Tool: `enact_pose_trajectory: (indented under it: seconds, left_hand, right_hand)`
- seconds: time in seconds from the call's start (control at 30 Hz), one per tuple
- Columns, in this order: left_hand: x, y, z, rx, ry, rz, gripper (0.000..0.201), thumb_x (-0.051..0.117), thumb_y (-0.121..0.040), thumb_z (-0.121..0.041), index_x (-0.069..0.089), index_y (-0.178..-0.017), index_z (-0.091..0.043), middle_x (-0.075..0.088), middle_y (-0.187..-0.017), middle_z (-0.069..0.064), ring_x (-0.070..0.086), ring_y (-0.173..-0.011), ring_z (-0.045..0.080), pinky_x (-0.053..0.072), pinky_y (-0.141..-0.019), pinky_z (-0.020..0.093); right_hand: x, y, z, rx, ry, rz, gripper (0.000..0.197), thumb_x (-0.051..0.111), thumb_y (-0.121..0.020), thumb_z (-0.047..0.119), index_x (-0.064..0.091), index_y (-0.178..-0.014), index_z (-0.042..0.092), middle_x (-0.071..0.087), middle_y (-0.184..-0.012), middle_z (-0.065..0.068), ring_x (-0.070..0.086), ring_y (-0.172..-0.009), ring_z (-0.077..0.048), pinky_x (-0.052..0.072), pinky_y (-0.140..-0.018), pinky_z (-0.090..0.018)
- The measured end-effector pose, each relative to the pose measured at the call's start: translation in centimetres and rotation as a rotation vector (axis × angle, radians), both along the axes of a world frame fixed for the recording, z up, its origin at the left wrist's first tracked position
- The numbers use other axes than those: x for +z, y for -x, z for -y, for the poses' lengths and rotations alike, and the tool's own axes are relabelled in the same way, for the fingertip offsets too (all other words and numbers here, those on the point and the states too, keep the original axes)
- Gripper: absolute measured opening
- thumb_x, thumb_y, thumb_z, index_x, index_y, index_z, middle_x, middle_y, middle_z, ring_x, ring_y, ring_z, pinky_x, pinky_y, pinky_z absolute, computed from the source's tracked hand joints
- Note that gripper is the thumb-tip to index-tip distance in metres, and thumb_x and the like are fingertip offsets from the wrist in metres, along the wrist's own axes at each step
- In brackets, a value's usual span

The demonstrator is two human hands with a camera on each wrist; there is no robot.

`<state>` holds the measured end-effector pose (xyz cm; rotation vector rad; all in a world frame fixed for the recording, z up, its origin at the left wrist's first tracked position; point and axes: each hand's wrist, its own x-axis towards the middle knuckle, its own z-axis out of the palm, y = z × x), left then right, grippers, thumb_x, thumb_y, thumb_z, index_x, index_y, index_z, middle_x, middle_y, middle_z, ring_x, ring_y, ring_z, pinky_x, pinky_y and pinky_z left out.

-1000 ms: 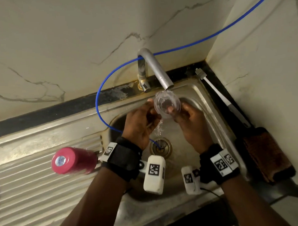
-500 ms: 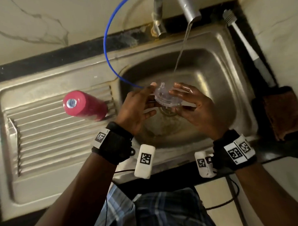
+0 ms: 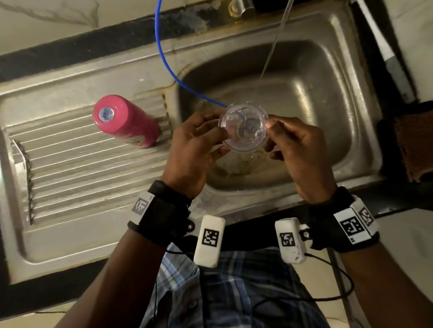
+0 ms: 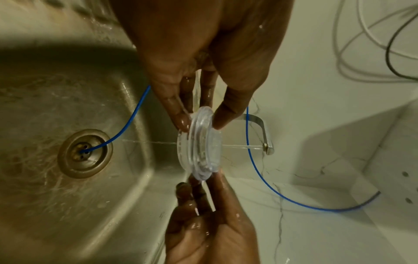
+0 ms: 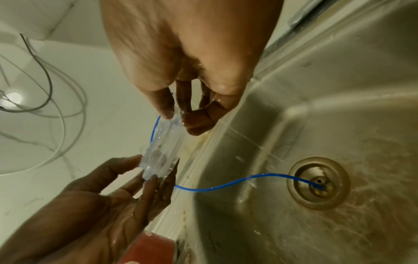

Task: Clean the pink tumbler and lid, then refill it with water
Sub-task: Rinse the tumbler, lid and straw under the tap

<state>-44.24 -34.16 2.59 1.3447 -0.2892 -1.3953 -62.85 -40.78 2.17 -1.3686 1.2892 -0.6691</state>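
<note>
Both hands hold the clear round lid (image 3: 243, 127) over the sink basin (image 3: 332, 125). My left hand (image 3: 197, 145) pinches its left rim between thumb and fingers; the lid (image 4: 201, 142) shows edge-on in the left wrist view. My right hand (image 3: 296, 146) pinches the right rim, and the lid (image 5: 161, 148) is wet in the right wrist view. A thin water stream (image 3: 272, 46) falls from the tap beside the lid's far right edge. The pink tumbler (image 3: 125, 121) stands upside down on the ribbed drainboard (image 3: 88, 173), left of the hands.
A blue tube (image 3: 162, 55) curves from the wall into the drain (image 4: 85, 153). A long-handled brush (image 3: 378, 43) lies along the sink's right edge, with a brown scrub pad (image 3: 421, 142) nearer me. The tap spout (image 4: 262, 135) shows in the left wrist view.
The lid came down from right under the spout to lower over the basin, and now faces up flat. The head view tilted down, showing the shirt and the counter's front edge.
</note>
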Motion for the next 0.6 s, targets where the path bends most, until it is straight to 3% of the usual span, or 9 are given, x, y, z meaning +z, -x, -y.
enact_pose_trajectory:
  seconds: [0.17, 0.23, 0.3, 0.43, 0.47, 0.53, 0.6]
  left_hand:
    - [1.5, 0.1, 0.0, -0.024, 0.107, 0.272, 0.035, 0.079, -0.094, -0.012, 0.073, -0.129, -0.014, 0.076, -0.122, 0.013, 0.075, -0.112, 0.025, 0.061, -0.091, 0.037]
    - [1.6, 0.0, -0.2, -0.048, 0.162, 0.461, 0.041, 0.082, -0.093, -0.026, 0.074, -0.132, -0.021, 0.072, -0.126, 0.015, 0.072, -0.115, 0.024, 0.062, -0.096, 0.045]
    - [1.5, 0.1, -0.5, -0.062, 0.212, 0.548, 0.043, 0.083, -0.093, -0.027, 0.073, -0.134, -0.021, 0.072, -0.126, 0.015, 0.073, -0.113, 0.025, 0.062, -0.096, 0.046]
    - [0.0, 0.7, -0.8, -0.063, 0.088, 0.351, 0.032, 0.082, -0.092, -0.014, 0.077, -0.124, -0.015, 0.079, -0.099, 0.001, 0.073, -0.088, 0.015, 0.057, -0.080, 0.038]
    - [-0.2, 0.8, -1.0, -0.051, 0.078, 0.315, 0.033, 0.082, -0.090, -0.013, 0.077, -0.122, -0.013, 0.079, -0.096, 0.002, 0.070, -0.084, 0.017, 0.055, -0.078, 0.038]
    - [0.1, 1.0, -1.2, 0.002, 0.126, 0.286, 0.036, 0.082, -0.090, -0.009, 0.075, -0.125, -0.011, 0.080, -0.105, 0.010, 0.074, -0.094, 0.023, 0.058, -0.083, 0.038]
    - [0.2, 1.1, -1.3, 0.024, 0.176, 0.262, 0.037, 0.082, -0.091, -0.004, 0.072, -0.126, -0.011, 0.079, -0.110, 0.009, 0.076, -0.101, 0.024, 0.060, -0.085, 0.034]
  right_hand:
    - [1.9, -0.4, 0.0, 0.006, 0.221, -0.025, 0.026, 0.068, -0.100, 0.038, 0.071, -0.122, 0.025, 0.074, -0.104, -0.007, 0.074, -0.083, -0.020, 0.064, -0.074, -0.045]
    - [2.3, -0.5, -0.1, -0.034, 0.374, -0.032, 0.021, 0.068, -0.102, 0.034, 0.069, -0.121, 0.025, 0.071, -0.106, -0.008, 0.074, -0.085, -0.018, 0.063, -0.073, -0.040]
    - [1.8, -0.8, -0.4, -0.070, 0.464, -0.029, 0.016, 0.066, -0.103, 0.028, 0.069, -0.118, 0.024, 0.070, -0.106, -0.008, 0.073, -0.084, -0.015, 0.062, -0.069, -0.034]
    - [-0.5, -0.8, 0.0, 0.004, 0.157, -0.112, 0.009, 0.069, -0.100, 0.033, 0.076, -0.103, 0.029, 0.074, -0.096, 0.000, 0.075, -0.080, -0.015, 0.064, -0.073, -0.048]
    - [-0.7, -0.7, -0.1, 0.013, 0.156, -0.128, 0.012, 0.070, -0.099, 0.034, 0.077, -0.104, 0.027, 0.074, -0.095, 0.001, 0.075, -0.080, -0.016, 0.064, -0.073, -0.049]
    - [0.0, -0.5, -0.4, -0.011, 0.301, -0.090, 0.015, 0.067, -0.102, 0.031, 0.073, -0.112, 0.022, 0.071, -0.102, -0.004, 0.074, -0.084, -0.017, 0.063, -0.072, -0.043]
    - [0.2, -0.5, -0.5, -0.029, 0.424, -0.019, 0.014, 0.066, -0.103, 0.023, 0.069, -0.116, 0.021, 0.068, -0.106, -0.009, 0.072, -0.086, -0.019, 0.061, -0.071, -0.037]
